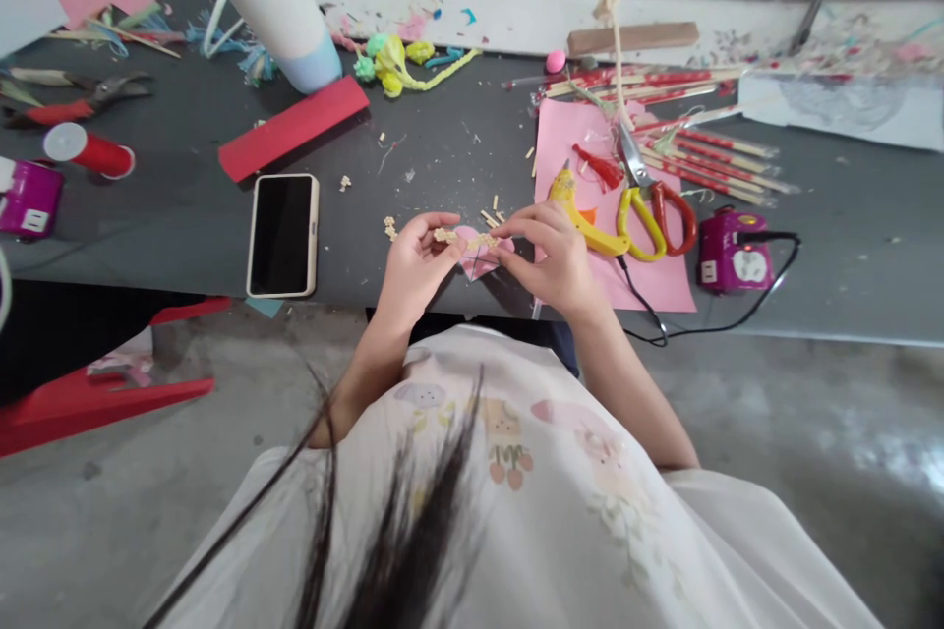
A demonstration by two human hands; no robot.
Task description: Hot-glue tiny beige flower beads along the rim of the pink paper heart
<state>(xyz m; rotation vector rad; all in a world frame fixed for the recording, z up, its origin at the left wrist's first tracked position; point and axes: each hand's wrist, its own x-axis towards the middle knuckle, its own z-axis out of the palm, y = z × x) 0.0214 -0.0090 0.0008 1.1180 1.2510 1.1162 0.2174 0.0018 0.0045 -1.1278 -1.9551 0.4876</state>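
Near the table's front edge, my left hand [417, 270] pinches a small cream-coloured knobbly strip [444, 236] between thumb and fingers. My right hand [553, 256] closes its fingertips on a similar knobbly piece [483, 242]; whether the two are joined I cannot tell. Below the fingertips is a pink heart-shaped paper [478, 265] with dark lines on it. A few short cut stick pieces [493, 218] lie just behind it. To the left of my left hand sits another small cream cluster [390, 228].
Right of my hands, a yellow glue gun [586, 221] and scissors [641, 172] rest on pink paper [675, 290]. A cord runs by a purple box [736, 256]. Leftward are a phone [282, 236], red bar [295, 128] and white bottle [272, 5]. Wrapped sticks [708, 157] lie behind.
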